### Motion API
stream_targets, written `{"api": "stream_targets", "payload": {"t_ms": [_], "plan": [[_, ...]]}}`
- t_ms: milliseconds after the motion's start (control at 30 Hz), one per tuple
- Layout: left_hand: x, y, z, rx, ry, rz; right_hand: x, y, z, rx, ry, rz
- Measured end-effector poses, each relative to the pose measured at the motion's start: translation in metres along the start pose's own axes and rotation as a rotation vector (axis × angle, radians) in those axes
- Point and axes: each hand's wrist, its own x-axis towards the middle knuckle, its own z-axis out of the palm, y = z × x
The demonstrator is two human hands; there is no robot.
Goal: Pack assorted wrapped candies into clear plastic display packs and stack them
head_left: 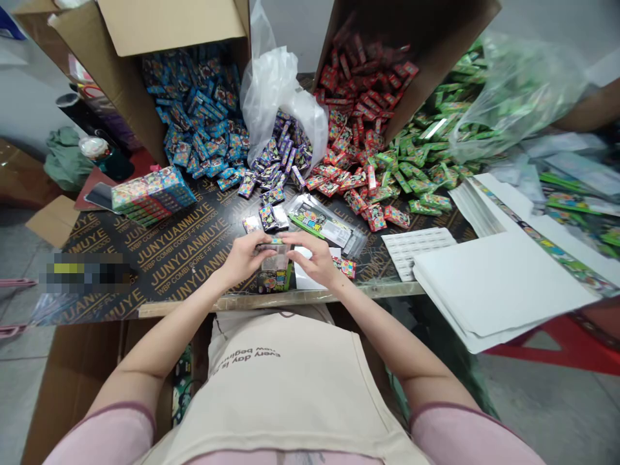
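Note:
Between my two hands, near the table's front edge, is a small printed box (274,280) with a clear upper part and a green and black lower part. My left hand (248,259) grips its left side near the top, fingers bent over the upper edge. On the opposite side my right hand (312,257) holds the same top edge, thumb and fingers closed on it. Just beyond lie a purple packet (267,217) and a clear plastic sleeve (329,223) with a green and black print. A red packet (345,267) and a white sheet (308,276) lie beside my right hand.
Heaps of blue packets (198,123), purple packets (285,152), red packets (361,97) and green packets (431,165) spread along the back, some spilling from cartons. Stacked printed boxes (152,194) stand left. White card sheets (504,271) overhang the front edge at right.

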Motion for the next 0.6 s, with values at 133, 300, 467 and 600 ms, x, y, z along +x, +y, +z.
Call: {"api": "stream_targets", "payload": {"t_ms": [133,300,467,600], "plan": [[-0.006,-0.038,-0.016,-0.015,0.256,-0.157,-0.003,0.029,-0.037,-0.179,0.077,0.143],[-0.011,-0.082,-0.043,0.086,0.417,-0.246,-0.038,0.084,-0.073,-0.639,0.025,0.354],[0.005,-0.069,0.012,0.048,0.290,-0.167,-0.058,0.095,-0.064,-0.804,-0.087,0.405],[0.015,-0.051,0.079,-0.339,-0.059,-0.385,-0.068,0.080,-0.057,-0.705,0.027,0.197]]}}
